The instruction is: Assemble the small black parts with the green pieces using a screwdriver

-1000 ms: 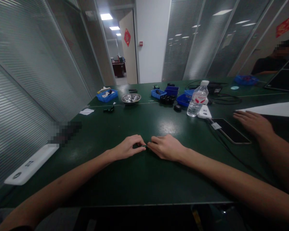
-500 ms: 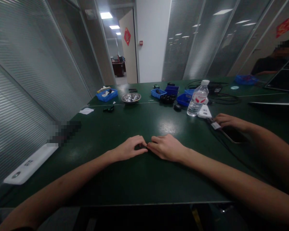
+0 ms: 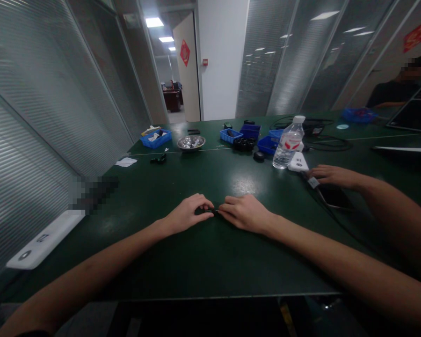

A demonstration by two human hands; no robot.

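A small dark thin piece [image 3: 213, 210] lies between my fingertips, low over the dark green table [image 3: 182, 271]; it is too small to name. My left hand [image 3: 189, 214] pinches around its left end with thumb and fingers. From the right, my right hand [image 3: 244, 213] has its fingers pressed together at the piece's other end. The two hands are a little apart, near the middle of the table.
Farther back are a metal bowl [image 3: 191, 143], blue trays [image 3: 156, 138], a water bottle [image 3: 289, 143] and a white power bank [image 3: 298, 162]. At the right, another person's hand [image 3: 331, 175] is beside a phone [image 3: 334, 196]. A long white device [image 3: 44, 241] lies at left.
My hands have drawn slightly apart, so more of the dark piece shows between them. The other person's hand has shifted slightly left near the phone.
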